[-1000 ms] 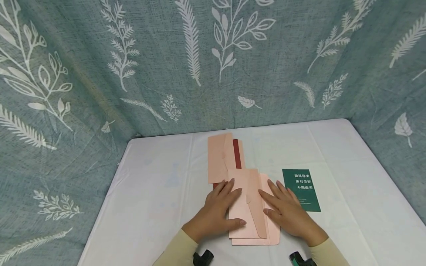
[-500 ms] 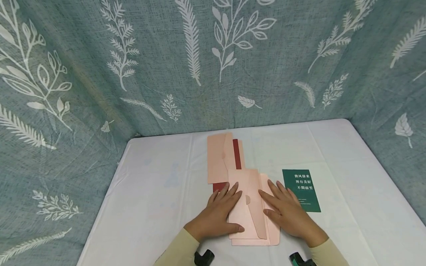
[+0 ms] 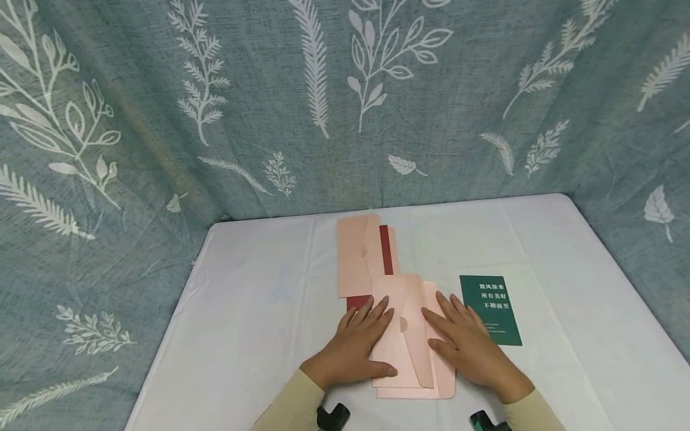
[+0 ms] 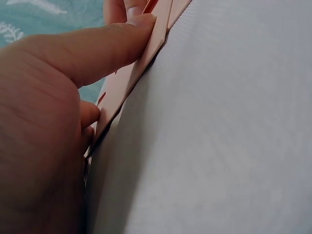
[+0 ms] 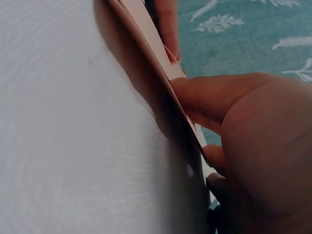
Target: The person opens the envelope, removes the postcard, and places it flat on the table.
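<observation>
A pale pink envelope (image 3: 387, 353) with its pointed flap on the right lies near the front of the table in the head view. Another pink paper piece (image 3: 445, 377) shows from under its right and lower edges. Spread fingers of my left hand (image 3: 350, 350) rest on the envelope's left side, thumb apart from the others. My right hand (image 3: 474, 350) lies flat at the right, fingertips touching the pink paper and the flap's edge. In the left wrist view the thumb (image 4: 112, 46) presses on the pink envelope (image 4: 116, 87). The right fingers (image 5: 200, 95) touch its other side.
Behind lies a second pink envelope (image 3: 353, 257) with a dark red card (image 3: 386, 248) sticking out beside it. A green card (image 3: 493, 305) with white writing lies right of my right hand. White cloth (image 3: 259, 323) covers the table; a patterned curtain (image 3: 259, 108) surrounds it.
My left hand has shifted slightly right, uncovering more of the red card's corner. My right hand has stayed in place. The view has shifted a little.
</observation>
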A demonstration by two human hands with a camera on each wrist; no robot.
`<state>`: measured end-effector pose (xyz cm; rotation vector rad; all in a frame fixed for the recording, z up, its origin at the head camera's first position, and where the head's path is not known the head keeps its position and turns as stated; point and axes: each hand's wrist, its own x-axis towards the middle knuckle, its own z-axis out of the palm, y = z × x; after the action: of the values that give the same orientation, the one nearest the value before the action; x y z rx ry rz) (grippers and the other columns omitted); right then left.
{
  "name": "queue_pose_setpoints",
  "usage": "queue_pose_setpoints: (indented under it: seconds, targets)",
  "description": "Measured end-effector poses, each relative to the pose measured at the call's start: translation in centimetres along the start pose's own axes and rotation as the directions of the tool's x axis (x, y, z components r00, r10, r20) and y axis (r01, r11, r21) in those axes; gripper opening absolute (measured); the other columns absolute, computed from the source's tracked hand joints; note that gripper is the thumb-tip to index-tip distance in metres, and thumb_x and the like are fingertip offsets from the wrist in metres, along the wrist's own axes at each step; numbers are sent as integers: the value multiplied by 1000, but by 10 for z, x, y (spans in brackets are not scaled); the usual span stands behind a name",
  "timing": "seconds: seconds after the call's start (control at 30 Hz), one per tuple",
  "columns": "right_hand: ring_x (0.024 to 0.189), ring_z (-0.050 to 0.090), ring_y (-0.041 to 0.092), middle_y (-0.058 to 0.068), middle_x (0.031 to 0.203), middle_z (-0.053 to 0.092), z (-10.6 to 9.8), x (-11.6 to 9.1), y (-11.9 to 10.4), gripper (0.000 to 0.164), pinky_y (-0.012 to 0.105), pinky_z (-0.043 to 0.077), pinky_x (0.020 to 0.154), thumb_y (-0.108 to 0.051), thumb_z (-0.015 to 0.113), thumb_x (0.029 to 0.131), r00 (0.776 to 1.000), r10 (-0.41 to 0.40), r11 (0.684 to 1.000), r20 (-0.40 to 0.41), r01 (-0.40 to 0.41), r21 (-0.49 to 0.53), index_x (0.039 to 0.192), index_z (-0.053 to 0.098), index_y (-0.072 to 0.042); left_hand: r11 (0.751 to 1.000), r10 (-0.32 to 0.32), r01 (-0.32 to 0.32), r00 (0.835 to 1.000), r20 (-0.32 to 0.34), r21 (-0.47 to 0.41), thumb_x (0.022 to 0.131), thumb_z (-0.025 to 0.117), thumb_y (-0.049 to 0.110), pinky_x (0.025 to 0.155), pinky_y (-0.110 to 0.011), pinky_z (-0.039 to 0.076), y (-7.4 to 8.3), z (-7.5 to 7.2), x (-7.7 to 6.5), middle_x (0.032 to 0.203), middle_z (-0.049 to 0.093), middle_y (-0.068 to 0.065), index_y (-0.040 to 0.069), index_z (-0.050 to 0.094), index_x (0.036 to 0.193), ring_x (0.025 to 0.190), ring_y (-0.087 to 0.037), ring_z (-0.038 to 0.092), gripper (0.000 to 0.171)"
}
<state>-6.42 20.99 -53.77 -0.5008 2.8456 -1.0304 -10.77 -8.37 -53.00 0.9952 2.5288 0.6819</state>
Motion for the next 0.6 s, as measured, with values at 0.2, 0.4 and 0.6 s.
queue_pose_setpoints:
  seconds: [0.2,0.4,0.6]
  targets:
    - [162,15,48,19,175,28,1,1,-6,63,68,7,125,-33,74,105,999,13,1000,-35,-13,-4,161,56,-9,1000,-1,1,1000,6,29,94,71,69,127,-63,4,-2,2,1,182,2,5,16,22,176,165,-23,-7,109]
    - [161,23,44,18,172,36,8,6,-21,67,69,15,124,-29,79,100,994,-44,997,-99,38,-62,158,57,-5,999,-1,1,1000,-1,36,93,73,67,127,-63,6,-2,3,2,182,5,3,13,23,175,166,-24,-4,110]
    - [161,25,38,16,172,36,19,8,-31,74,59,16,128,-30,79,100,993,-87,994,-80,81,-71,161,50,2,999,-2,2,1000,2,52,93,73,67,127,-62,5,-3,3,2,182,4,3,11,21,175,166,-23,-4,112]
